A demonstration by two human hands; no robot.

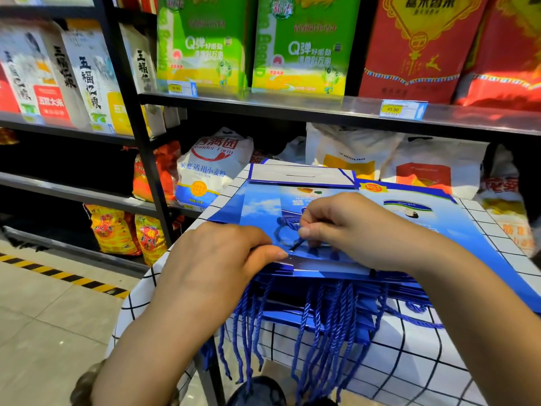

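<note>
A stack of flat blue paper gift bags (409, 227) lies on a table covered with a white checked cloth (409, 361). Several blue twisted rope handles (322, 332) hang over the table's near edge. My left hand (216, 259) grips the near edge of the top bag, thumb on top. My right hand (348, 227) pinches the dark tip of a blue rope handle (295, 246) just above the top bag's edge, beside the left thumb. A folded bag with a white underside (298, 174) lies at the far end of the stack.
Black metal shelves (292, 104) stand just behind and to the left of the table, loaded with rice and flour bags. A white flour bag (210, 171) sits close to the table's far left corner. Tiled floor with a yellow-black stripe (64, 276) lies to the left.
</note>
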